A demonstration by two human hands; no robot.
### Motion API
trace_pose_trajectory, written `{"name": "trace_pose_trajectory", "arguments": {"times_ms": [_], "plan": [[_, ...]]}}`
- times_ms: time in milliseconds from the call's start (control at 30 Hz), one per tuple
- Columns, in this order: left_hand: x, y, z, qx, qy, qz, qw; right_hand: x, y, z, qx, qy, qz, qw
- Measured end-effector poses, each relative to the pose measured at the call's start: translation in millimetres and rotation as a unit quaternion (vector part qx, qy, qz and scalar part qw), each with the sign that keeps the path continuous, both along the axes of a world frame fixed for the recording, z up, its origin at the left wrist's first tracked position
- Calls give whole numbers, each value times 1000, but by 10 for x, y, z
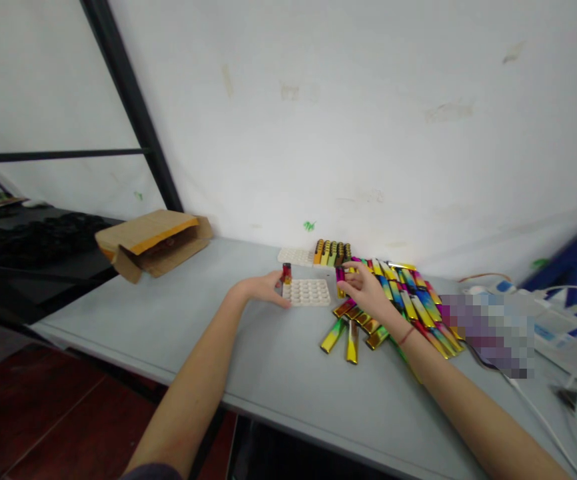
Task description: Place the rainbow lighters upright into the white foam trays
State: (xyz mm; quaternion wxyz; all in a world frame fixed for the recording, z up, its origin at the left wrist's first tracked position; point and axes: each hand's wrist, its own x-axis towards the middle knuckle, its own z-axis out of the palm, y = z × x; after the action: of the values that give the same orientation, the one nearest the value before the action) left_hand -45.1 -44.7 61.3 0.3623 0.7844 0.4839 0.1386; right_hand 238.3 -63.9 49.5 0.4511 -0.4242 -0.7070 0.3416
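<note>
A white tray with rows of round holes [306,292] lies on the grey table. One red and gold tube [287,273] stands upright at its back left corner. My left hand [268,289] is at the tray's left edge, thumb and fingers apart around that corner. To the right of the tray, my right hand [363,285] has its fingers closed on a magenta and gold tube [340,281], which is upright. Many shiny multicoloured tubes [408,300] lie in a spread pile beside and beyond my right hand.
Behind are a second white tray [296,257] and a block of upright tubes [332,253]. An open cardboard box [153,241] lies back left. At the right are a blurred-out object [488,333], white cables and a power strip [553,327]. A white wall stands behind the table.
</note>
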Motion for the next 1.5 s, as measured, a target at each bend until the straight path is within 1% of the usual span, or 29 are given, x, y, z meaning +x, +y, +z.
{"name": "trace_pose_trajectory", "arguments": {"times_ms": [67, 267, 333, 367, 433, 500, 533, 600, 633, 667, 733, 800, 867, 967, 1067, 1167, 1233, 1333, 1433, 1500], "plan": [[10, -1, 1, 0, 2, 1, 1000, 54, -72, 33, 8, -5, 0, 1000], [-20, -1, 14, -3, 23, 4, 1000, 206, -281, 136, 75, -68, -33, 994], [-69, 9, 40, 3, 29, 18, 999, 243, -363, 163, 96, -89, -44, 990], [-90, 14, 63, 18, 26, 38, 999, 258, -406, 175, 106, -98, -53, 988], [-98, 11, 139, 86, 1, 100, 991, 279, -491, 196, 116, -107, -66, 985], [-25, -23, 253, 197, -51, 164, 965, 288, -566, 208, 117, -111, -77, 984], [47, -56, 316, 254, -80, 175, 948, 289, -598, 210, 118, -111, -81, 983], [256, -155, 427, 344, -132, 152, 917, 286, -649, 208, 120, -107, -89, 983], [382, -217, 465, 363, -148, 113, 913, 283, -669, 205, 122, -102, -92, 983], [514, -283, 484, 360, -156, 58, 918, 279, -686, 201, 123, -97, -96, 983], [770, -412, 466, 334, -177, -38, 925, 272, -710, 192, 121, -89, -101, 983], [978, -517, 390, 300, -202, -87, 928, 267, -728, 182, 112, -82, -99, 985], [1116, -588, 293, 280, -219, -96, 930, 263, -741, 166, 97, -75, -89, 988], [1208, -637, 178, 280, -238, -67, 928, 255, -762, 124, 68, -53, -75, 993], [1238, -658, 121, 295, -249, -38, 922, 230, -784, 89, 29, -5, -45, 999], [1279, -690, 102, 323, -256, -32, 911, 160, -788, 84, -30, 64, -15, 997], [1319, -720, 95, 347, -262, -32, 900, 86, -770, 82, -87, 125, 3, 988], [1381, -759, 80, 371, -265, -35, 889, -23, -730, 54, -171, 194, 37, 965], [1427, -774, 60, 365, -251, -39, 895, -66, -710, 15, -235, 235, 60, 941], [1442, -773, 48, 353, -238, -41, 904, -49, -708, 0, -265, 271, 60, 923]]}}
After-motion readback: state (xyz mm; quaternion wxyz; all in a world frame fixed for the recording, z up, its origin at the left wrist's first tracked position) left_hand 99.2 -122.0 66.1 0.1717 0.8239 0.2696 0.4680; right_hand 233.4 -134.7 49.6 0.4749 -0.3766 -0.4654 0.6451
